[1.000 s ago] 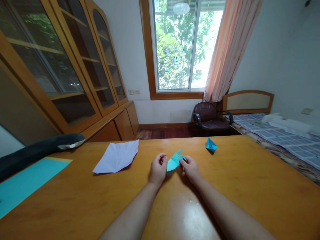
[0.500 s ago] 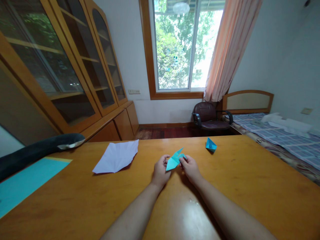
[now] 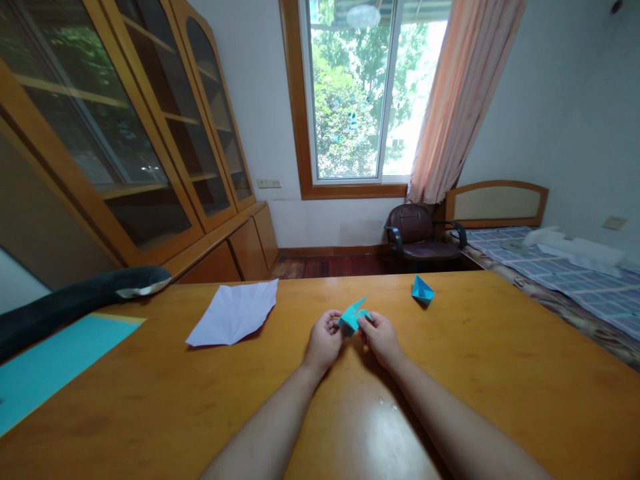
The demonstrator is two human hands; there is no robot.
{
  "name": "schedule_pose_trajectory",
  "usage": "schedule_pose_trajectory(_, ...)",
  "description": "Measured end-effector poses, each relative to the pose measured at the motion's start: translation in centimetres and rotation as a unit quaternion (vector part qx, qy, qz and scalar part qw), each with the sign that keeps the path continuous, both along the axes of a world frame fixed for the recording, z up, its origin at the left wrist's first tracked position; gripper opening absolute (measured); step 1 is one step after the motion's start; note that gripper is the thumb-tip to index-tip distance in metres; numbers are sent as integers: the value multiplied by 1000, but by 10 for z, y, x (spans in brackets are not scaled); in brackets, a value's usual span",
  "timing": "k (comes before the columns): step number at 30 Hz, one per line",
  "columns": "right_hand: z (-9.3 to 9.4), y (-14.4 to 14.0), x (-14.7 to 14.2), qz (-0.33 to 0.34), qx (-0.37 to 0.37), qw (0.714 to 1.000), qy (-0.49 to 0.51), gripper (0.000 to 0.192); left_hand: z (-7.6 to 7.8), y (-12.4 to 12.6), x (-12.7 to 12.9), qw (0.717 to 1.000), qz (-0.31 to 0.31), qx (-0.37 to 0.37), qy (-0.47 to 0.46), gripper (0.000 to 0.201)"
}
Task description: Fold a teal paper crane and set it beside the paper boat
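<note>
Over the middle of the wooden table [image 3: 210, 407], a light blue folded-paper figure [image 3: 352, 319] is between my two hands, with a thin point sticking up and away from me. My left hand [image 3: 325, 337] is closed on its left side, fingers curled. With thumb and fingers pinched, my right hand [image 3: 381, 337] grips the right end. The fingertips behind the paper are partly hidden. Farther back on the right stands a darker blue folded-paper piece [image 3: 423, 291], apart from both hands.
A creased white paper sheet [image 3: 235, 313] lies left of my hands. At the far left are a turquoise sheet [image 3: 65, 363] and a dark padded object [image 3: 80, 300]. Beyond the table stand a brown armchair [image 3: 423, 233], a bed [image 3: 565, 257] and a glass-door cabinet [image 3: 150, 167].
The folded-paper figure has turned and its broad left flap has been bent, so less of it shows and it looks more compact. Both hands stay in nearly the same place.
</note>
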State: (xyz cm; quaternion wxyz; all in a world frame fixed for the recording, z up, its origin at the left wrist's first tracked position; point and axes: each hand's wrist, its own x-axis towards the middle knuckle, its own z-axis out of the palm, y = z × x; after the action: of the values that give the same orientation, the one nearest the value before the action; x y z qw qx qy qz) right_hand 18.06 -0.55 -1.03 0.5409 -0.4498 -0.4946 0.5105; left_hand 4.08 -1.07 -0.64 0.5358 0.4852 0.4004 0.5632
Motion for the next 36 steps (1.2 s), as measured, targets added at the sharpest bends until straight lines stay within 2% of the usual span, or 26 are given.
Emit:
schedule_pose_trajectory(5, 2, -3, 0, 16, 5, 1000, -5, 39, 2, -1, 3, 999, 10, 17, -26, 38)
schedule_pose_trajectory(12, 3, -4, -3, 47, 42, 998, 0, 37, 9, -4, 1, 996, 7, -5, -91, 43)
schedule_pose_trajectory(16, 3, -6, -7, 30, 75, 996, -44, 29, 9, -3, 0, 992, -16, -28, -122, 48)
schedule_pose_trajectory(22, 1, -8, -4, 3, 102, 983, -154, 22, 6, -3, 0, 991, -45, -39, -116, 46)
schedule_pose_trajectory(30, 3, -10, -7, 25, 116, 972, -204, 16, -12, 4, -1, 990, -66, -35, -116, 37)
schedule_pose_trajectory(36, 6, -13, -7, 30, 162, 937, -309, 13, -20, 10, -1, 988, -94, -45, -117, 37)
